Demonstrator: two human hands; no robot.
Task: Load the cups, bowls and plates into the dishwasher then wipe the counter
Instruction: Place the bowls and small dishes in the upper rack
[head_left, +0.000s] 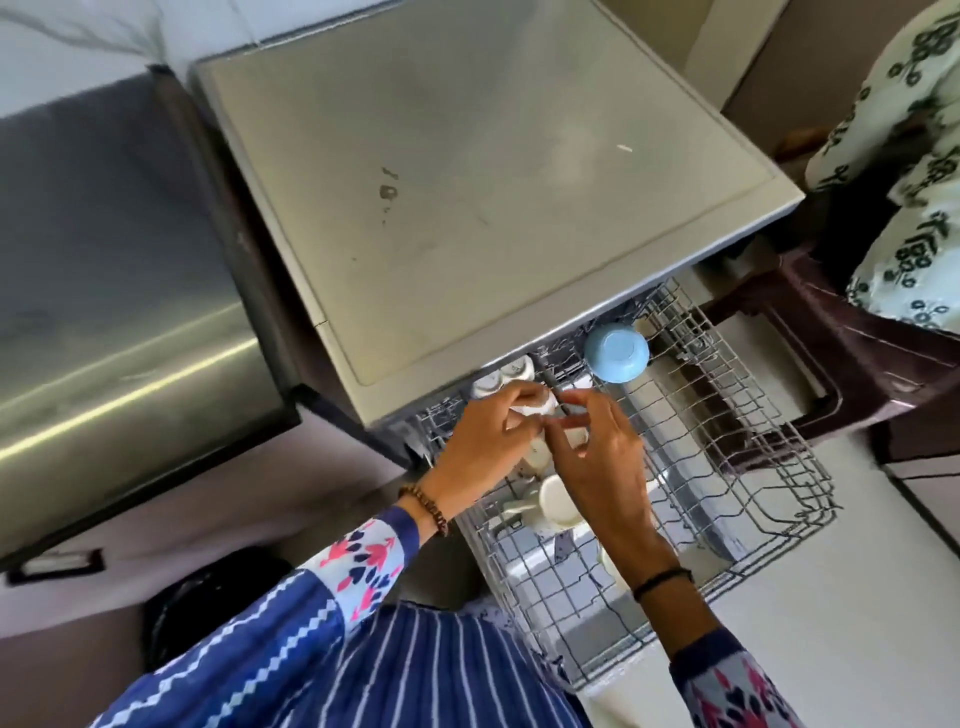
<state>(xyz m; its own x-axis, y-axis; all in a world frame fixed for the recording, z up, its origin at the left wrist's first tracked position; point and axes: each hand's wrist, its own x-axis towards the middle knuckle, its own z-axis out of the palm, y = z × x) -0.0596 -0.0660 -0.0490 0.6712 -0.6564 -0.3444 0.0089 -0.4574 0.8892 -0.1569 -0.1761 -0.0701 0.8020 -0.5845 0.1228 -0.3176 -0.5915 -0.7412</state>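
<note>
Looking straight down at the dishwasher (467, 208), with its upper rack (727, 415) pulled out over the pale floor. Both hands are in at the rack's left side, close to the machine's front edge. The left hand (488, 441) has its fingers curled round a white cup (524, 408) and holds it just above the wires. A bead bracelet (427, 506) sits on that wrist. The right hand (602, 462) is just beside it, fingers loosely bent and spread, thumb and forefinger reaching towards the same cup. I can't tell whether it has hold of anything, because the fingertips blur into the white crockery beneath.

More white cups (501, 379) stand at the back of the rack near the dishwasher's edge, and another cup (556, 501) lies tipped below the hands. A blue bowl (616, 352) sits upside down further right, apart from the cups. The right half of the rack is bare wire.

Off to the left stands a steel fridge (119, 291). On the right is a dark brown plastic stool (841, 358), and beside it a second person in pale clothing with a green print (914, 218).
</note>
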